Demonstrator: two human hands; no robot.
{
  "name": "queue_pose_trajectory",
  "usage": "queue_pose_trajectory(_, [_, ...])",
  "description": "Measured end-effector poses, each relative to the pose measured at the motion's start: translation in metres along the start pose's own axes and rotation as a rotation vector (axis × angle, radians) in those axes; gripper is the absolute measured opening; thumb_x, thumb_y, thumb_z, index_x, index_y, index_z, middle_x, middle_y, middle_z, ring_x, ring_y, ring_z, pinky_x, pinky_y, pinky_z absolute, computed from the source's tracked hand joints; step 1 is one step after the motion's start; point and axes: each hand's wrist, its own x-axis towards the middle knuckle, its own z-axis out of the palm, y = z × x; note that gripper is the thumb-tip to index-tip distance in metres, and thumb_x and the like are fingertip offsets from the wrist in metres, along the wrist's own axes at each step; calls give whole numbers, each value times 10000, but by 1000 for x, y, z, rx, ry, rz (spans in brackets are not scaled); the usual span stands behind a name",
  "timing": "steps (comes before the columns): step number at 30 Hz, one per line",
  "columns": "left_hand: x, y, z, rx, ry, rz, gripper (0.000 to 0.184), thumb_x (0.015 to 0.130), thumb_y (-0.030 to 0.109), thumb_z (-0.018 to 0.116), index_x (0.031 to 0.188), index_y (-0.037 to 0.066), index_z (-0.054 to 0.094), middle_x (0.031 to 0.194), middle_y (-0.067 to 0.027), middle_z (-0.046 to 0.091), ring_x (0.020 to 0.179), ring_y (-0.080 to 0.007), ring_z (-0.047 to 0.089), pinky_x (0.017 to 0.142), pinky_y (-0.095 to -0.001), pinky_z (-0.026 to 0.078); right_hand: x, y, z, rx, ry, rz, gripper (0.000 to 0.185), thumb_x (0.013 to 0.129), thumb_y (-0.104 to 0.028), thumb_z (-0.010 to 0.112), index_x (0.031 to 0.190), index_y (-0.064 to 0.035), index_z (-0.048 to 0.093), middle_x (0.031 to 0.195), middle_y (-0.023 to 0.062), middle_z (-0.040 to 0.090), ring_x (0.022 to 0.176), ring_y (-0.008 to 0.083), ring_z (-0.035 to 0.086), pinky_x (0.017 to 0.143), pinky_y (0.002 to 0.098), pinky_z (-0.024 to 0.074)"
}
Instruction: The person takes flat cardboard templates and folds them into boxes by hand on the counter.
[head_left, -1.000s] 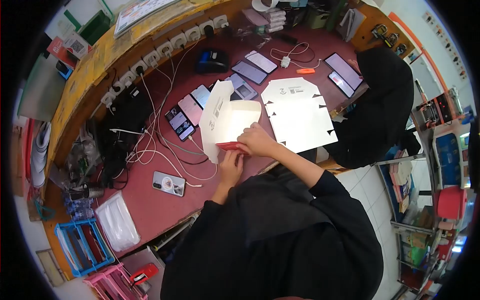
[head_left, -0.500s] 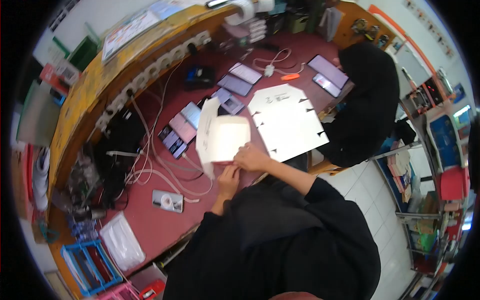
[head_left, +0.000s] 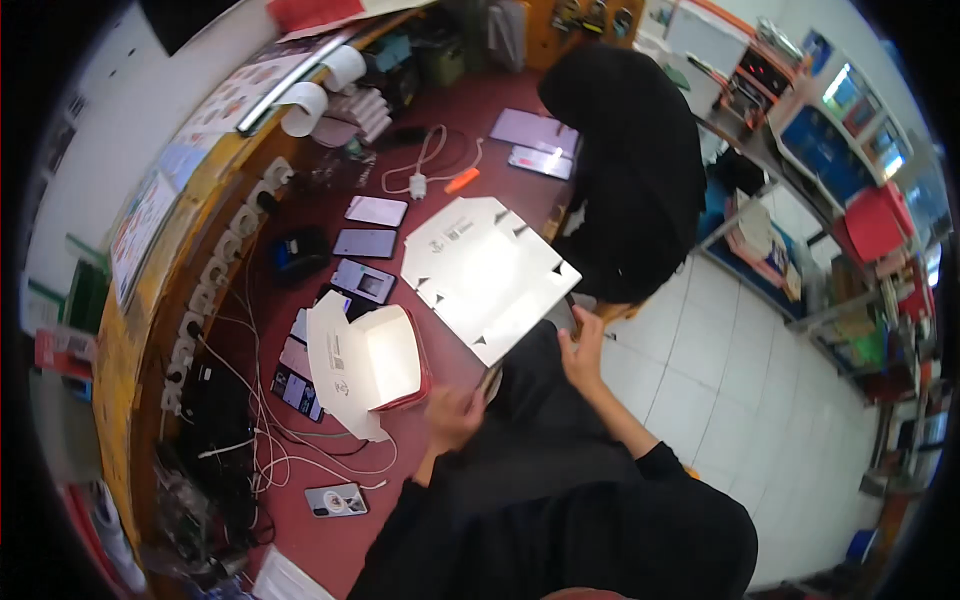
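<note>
A folded paper food box (head_left: 392,352), white inside with red outer walls, stands on the desk with its printed lid flap (head_left: 335,355) swung out to the left. My left hand (head_left: 455,418) is just right of the box, apart from it, and its fingers are smeared by motion. Flat white printed box blanks (head_left: 490,285) lie at the desk's right edge. Close to their lower right side is my right hand (head_left: 583,352), thumb and fingers apart, with nothing visible in it.
Several phones (head_left: 365,243) lie behind the box, and another phone (head_left: 337,500) is nearer me. White cables (head_left: 290,462) run along the left. A co-worker in black (head_left: 630,170) sits at the right by a tablet (head_left: 535,130). An orange object (head_left: 462,181) lies beside a charger (head_left: 417,186).
Both hands have come off the paper box. My right hand has moved right to beside the flat blanks. The view has turned to the right.
</note>
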Motion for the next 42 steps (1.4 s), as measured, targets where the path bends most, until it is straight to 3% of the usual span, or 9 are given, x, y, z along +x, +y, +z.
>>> queue_pose_trajectory(2, [41,12,46,-235,-494,-158,451,768,287,717,1093,13,567,1143,-189,557,1073,-359,532,865,-417,455,-8,0,-26,-1,1,101,432,880,-159,583,1252,14,449,1168,208,460,1106,353,440,972,416,350])
queue_pose_trajectory(6, [97,17,148,70,-555,-46,891,741,469,713,1346,-85,367,1458,-252,298,1385,-364,237,1088,-463,283,-30,8,-52,-59,32,185,433,863,-137,599,1248,0,456,1140,198,465,1085,343,451,970,405,357])
queue_pose_trajectory(16, [132,-50,202,-3,-1093,-169,526,844,420,590,1172,9,592,1121,-226,612,1008,-359,600,867,-441,475,-51,12,-62,-19,-92,345,356,820,-82,624,1163,-28,542,1038,144,502,976,276,507,868,367,421])
queue_pose_trajectory(20, [135,-55,178,-103,-679,-325,283,829,311,593,764,58,700,784,-192,662,757,-356,648,699,-433,521,-37,19,-36,176,-203,456,273,818,-103,648,1086,-75,606,998,69,552,846,178,548,690,287,470])
queue_pose_trajectory(27, [159,-60,145,-271,-839,-633,319,819,369,634,768,62,700,629,-176,607,582,-330,599,556,-412,437,51,-25,34,143,-249,145,196,794,-67,644,988,-51,625,961,105,573,892,227,577,694,312,474])
queue_pose_trajectory(31, [151,-58,141,-379,-486,-514,346,891,300,577,765,-13,656,539,-189,504,440,-261,443,494,-412,351,68,-23,63,35,-110,-153,181,784,-43,622,965,-41,616,977,142,567,964,329,570,780,389,478])
queue_pose_trajectory(36, [144,-23,104,-451,-228,-484,313,931,160,484,1164,-22,587,1126,-217,598,1061,-354,575,886,-377,456,30,30,90,-23,-540,-47,264,809,-68,617,1073,-70,622,1020,139,594,1075,309,561,923,376,450])
queue_pose_trajectory(40, [129,1,87,-353,-154,-262,372,919,85,462,1274,-8,523,1375,-190,459,1313,-338,392,1068,-432,320,56,-12,68,1389,-321,687,642,888,-123,580,1455,-110,280,1369,99,430,1273,228,416,1006,402,382])
queue_pose_trajectory(42, [113,6,81,-431,-205,-166,420,892,77,482,1304,-2,499,1396,-174,441,1333,-339,365,1079,-485,285,81,-67,37,1847,-348,465,671,903,-113,561,1474,-85,209,1402,122,372,1279,222,393,1019,382,368])
